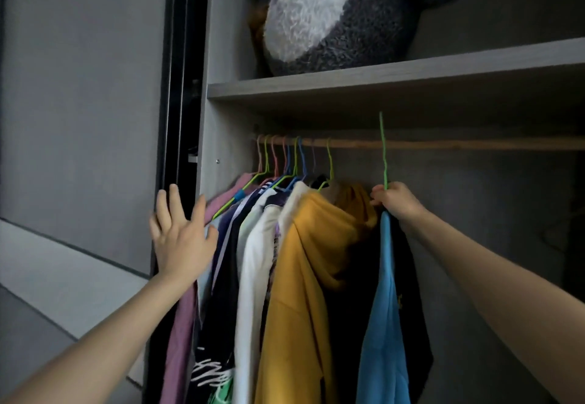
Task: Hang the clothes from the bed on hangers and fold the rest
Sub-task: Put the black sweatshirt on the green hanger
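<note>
A: Which step is running?

B: Hanging, as I judge it. The right hand is gripping the neck of a green hanger, fingers curled round it. The blue garment is draping straight down from that hanger, directly under the hand.

A: And the other hand?

B: The left hand is lying flat with fingers spread, holding nothing. It is pressing at the left end of the hung row, by the pink garment.

A: Where is the blue garment sitting in the row?

B: Just to the right of the yellow hoodie, touching dark cloth between them.

A: Next move?

B: The hook is standing higher than the rod and is seen edge-on. I cannot tell whether it is catching. It is probably needing a turn and a lowering onto the bare rod. Behind, a shelf is carrying a plush toy.
</note>
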The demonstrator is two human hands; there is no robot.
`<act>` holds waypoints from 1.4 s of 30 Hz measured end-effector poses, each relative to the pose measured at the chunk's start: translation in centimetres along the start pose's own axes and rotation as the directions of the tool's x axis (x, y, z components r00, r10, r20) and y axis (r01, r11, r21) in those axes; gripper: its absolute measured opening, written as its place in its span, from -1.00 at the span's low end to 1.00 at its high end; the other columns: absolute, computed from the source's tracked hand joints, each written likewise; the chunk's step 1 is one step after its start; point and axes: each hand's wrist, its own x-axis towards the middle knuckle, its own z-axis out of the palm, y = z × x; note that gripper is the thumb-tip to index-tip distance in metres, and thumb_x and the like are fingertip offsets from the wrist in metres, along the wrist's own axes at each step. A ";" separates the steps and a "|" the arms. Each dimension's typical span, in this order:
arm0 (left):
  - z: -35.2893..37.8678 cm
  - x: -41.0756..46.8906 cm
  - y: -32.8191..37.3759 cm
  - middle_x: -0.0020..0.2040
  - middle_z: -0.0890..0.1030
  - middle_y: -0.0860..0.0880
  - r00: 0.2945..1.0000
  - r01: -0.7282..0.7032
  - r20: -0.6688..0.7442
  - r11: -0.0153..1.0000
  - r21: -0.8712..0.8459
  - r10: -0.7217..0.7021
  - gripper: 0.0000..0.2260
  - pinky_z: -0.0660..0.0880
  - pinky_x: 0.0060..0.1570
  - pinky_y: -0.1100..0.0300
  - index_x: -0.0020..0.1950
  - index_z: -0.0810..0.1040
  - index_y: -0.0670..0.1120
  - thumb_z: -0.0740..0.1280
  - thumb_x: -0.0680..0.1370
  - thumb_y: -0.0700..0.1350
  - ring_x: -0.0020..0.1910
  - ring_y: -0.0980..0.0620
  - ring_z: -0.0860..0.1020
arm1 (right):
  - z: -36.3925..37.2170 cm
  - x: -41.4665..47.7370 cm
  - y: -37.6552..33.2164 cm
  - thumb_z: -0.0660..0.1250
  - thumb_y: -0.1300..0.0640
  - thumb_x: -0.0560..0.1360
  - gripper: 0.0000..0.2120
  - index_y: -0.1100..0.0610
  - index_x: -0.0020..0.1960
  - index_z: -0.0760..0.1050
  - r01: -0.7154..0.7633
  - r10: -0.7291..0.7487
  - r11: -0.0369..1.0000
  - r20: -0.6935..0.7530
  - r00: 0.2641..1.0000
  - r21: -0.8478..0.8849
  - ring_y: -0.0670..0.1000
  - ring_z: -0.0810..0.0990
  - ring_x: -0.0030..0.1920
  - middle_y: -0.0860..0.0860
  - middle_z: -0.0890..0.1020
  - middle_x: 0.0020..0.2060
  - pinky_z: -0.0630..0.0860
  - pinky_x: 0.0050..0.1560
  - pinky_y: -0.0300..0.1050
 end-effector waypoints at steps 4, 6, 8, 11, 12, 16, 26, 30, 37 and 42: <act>2.8 3.2 -1.9 0.44 0.12 -0.44 0.999 -0.017 -0.030 1.000 0.021 0.018 -0.37 0.09 0.26 -0.43 0.39 0.39 -0.23 0.48 0.34 -0.25 0.42 -0.48 0.07 | 2.3 4.2 -1.1 0.20 0.29 0.52 -0.74 0.21 -0.34 0.41 -0.014 0.015 0.997 0.023 1.000 -0.073 0.12 0.43 -0.24 0.15 0.46 -0.36 0.34 -0.19 0.00; 4.0 3.6 -2.1 0.45 0.11 -0.44 0.999 -0.023 -0.030 0.999 0.040 0.024 -0.29 0.08 0.26 -0.44 0.41 0.35 -0.24 0.52 0.31 -0.22 0.41 -0.50 0.05 | 3.4 5.5 -1.3 0.20 0.33 0.49 -0.75 0.23 -0.36 0.40 -0.032 0.036 0.994 0.033 0.999 -0.106 0.10 0.43 -0.31 0.14 0.45 -0.40 0.35 -0.28 -0.04; 5.1 3.7 -2.5 0.43 0.16 -0.45 0.997 -0.048 -0.056 0.997 0.063 0.051 -0.25 0.09 0.23 -0.46 0.40 0.36 -0.26 0.55 0.26 -0.21 0.39 -0.53 0.07 | 4.8 6.5 -0.8 0.19 0.38 0.46 -0.75 0.24 -0.39 0.39 -0.050 0.052 0.993 0.017 0.999 -0.104 0.08 0.40 -0.38 0.14 0.43 -0.42 0.31 -0.38 -0.13; 6.0 3.9 -2.6 0.41 0.19 -0.44 0.990 -0.062 -0.124 0.996 0.071 0.071 -0.23 0.12 0.21 -0.47 0.39 0.36 -0.26 0.56 0.23 -0.21 0.38 -0.54 0.10 | 6.8 7.3 0.8 0.20 0.37 0.46 -0.81 0.23 -0.32 0.42 -0.072 0.076 0.985 0.018 0.997 -0.153 0.06 0.43 -0.32 0.12 0.46 -0.34 0.32 -0.34 -0.17; 6.2 3.9 -2.6 0.41 0.19 -0.44 0.987 -0.066 -0.139 0.995 0.070 0.075 -0.23 0.12 0.21 -0.47 0.40 0.36 -0.25 0.56 0.23 -0.21 0.37 -0.54 0.10 | 7.5 7.3 1.5 0.21 0.33 0.48 -0.83 0.24 -0.28 0.45 -0.072 0.077 0.982 0.022 0.997 -0.175 0.06 0.45 -0.28 0.12 0.48 -0.30 0.35 -0.31 -0.17; 6.4 4.0 -2.7 0.41 0.19 -0.46 0.982 -0.080 -0.171 0.996 0.032 0.084 -0.25 0.10 0.20 -0.49 0.40 0.36 -0.25 0.54 0.25 -0.22 0.37 -0.55 0.10 | 10.3 7.3 3.1 0.15 0.22 0.56 -0.77 0.33 -0.06 0.53 -0.008 -0.005 0.931 -0.033 0.999 -0.364 0.18 0.52 0.13 0.27 0.56 0.08 0.41 0.09 -0.09; 4.6 -0.3 7.7 0.22 0.53 -0.30 0.776 -0.619 -0.290 0.765 -0.177 0.561 -0.69 0.39 0.15 -0.26 0.03 0.63 -0.19 0.19 0.44 -0.11 0.24 -0.36 0.45 | 0.5 2.8 3.9 0.09 -0.05 0.61 -0.56 0.30 0.17 0.47 -0.074 -0.110 0.648 -0.189 0.976 -0.758 0.27 0.40 0.25 0.33 0.45 0.23 0.32 0.22 0.01; 5.9 -2.1 13.5 0.13 0.59 -0.27 0.709 -0.705 -0.245 0.670 -0.232 0.661 -0.75 0.44 0.14 -0.20 -0.16 0.67 -0.18 0.22 0.43 -0.12 0.19 -0.31 0.51 | -9.1 -2.9 4.8 0.19 0.02 0.55 -0.60 0.25 0.28 0.40 -0.259 -0.254 0.273 -0.329 0.910 -0.926 0.25 0.29 0.29 0.25 0.36 0.26 0.30 0.21 0.08; 7.4 -7.4 22.7 0.09 0.60 -0.28 0.698 -0.657 -0.023 0.628 -0.416 0.715 -0.88 0.40 0.15 -0.24 -0.20 0.68 -0.21 0.51 0.34 -0.17 0.19 -0.30 0.51 | -20.6 -12.3 5.1 0.31 -0.01 0.51 -0.39 0.23 0.42 0.16 -0.551 -0.181 -0.042 -0.536 0.824 -0.833 0.25 0.32 0.30 0.22 0.35 0.30 0.35 0.20 0.12; 7.3 -10.1 25.8 -0.04 0.63 -0.28 0.687 -0.636 0.014 0.609 -0.474 0.727 -0.90 0.49 -0.02 -0.22 -0.29 0.66 -0.21 0.46 0.33 -0.17 0.05 -0.31 0.58 | -24.3 -14.6 6.0 0.15 0.28 0.58 -0.78 0.28 -0.24 0.38 -0.683 0.257 0.270 -0.633 0.730 -0.678 0.01 0.54 -0.45 0.02 0.52 -0.59 0.38 -0.60 -0.25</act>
